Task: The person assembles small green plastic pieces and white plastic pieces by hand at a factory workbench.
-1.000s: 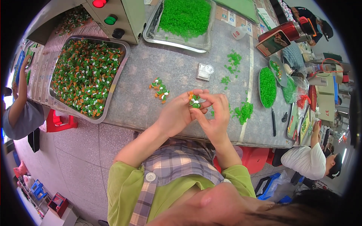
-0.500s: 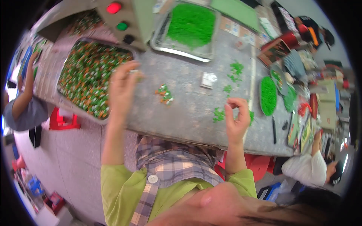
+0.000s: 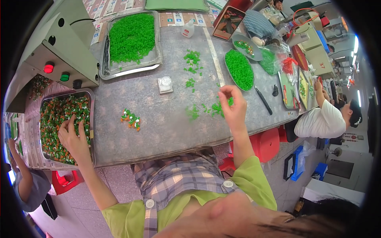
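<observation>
My left hand (image 3: 74,139) is over a metal tray (image 3: 92,115) heaped with small green, white and orange figures (image 3: 55,119). Its fingers are spread and touch the top of the heap. On the table to the right of that tray lies a little group of the same figures (image 3: 131,119). My right hand (image 3: 235,109) is raised above the table, thumb and index finger closed in a pinch; whatever is between the tips is too small to make out. Loose small green pieces (image 3: 217,108) lie beside and partly behind it. A small white square dish (image 3: 165,84) stands between the hands.
A larger tray (image 3: 158,51) of green pieces stands at the back. An oval dish (image 3: 239,70) of green pieces, a black-handled knife (image 3: 263,101), a white bottle (image 3: 187,29) and a propped-up screen (image 3: 229,23) are at right. A machine box (image 3: 59,59) rises at left. Other people sit at both sides.
My left hand has moved from the tray's right edge down into the heap of figures. The view has turned, so the table appears shifted. My right hand keeps its pinch near the loose green pieces.
</observation>
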Available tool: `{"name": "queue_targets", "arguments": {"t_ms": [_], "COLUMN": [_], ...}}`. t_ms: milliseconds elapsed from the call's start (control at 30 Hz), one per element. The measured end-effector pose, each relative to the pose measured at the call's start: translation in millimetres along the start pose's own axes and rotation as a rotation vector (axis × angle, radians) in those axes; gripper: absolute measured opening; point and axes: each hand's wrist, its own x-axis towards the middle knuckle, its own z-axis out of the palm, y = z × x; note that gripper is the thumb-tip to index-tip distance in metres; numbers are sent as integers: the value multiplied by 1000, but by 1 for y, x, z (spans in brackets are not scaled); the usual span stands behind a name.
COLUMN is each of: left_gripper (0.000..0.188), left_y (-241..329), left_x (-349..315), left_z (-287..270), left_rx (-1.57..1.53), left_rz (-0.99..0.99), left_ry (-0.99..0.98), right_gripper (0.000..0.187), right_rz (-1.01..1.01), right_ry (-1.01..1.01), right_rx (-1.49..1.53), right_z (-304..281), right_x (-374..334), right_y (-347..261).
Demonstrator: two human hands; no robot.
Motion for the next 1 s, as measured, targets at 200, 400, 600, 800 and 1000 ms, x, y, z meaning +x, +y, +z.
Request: {"name": "queue_targets", "arguments": {"t_ms": [200, 400, 600, 800, 1000], "left_gripper": [22, 32, 36, 36, 30], "left_y": [42, 86, 109, 113, 89], "left_x": [-10, -26, -37, -30, -21], "left_z": [-8, 12, 35, 42, 36], "left_rx": [-638, -482, -446, -467, -696], "left_rz": [-200, 169, 370, 372, 80], "left_ry": [-41, -326, -416, -397, -291], "right_gripper": [10, 11, 6, 7, 9], "right_rz": [232, 153, 251, 10, 48], "right_ry": [-33, -133, -306, -496, -572], "right_rx": [7, -167, -121, -266, -272], "right_z": [-15, -22, -26, -16, 0], "right_x": [-3, -1, -4, -2, 2], "right_y": [10, 26, 37, 35, 28]}}
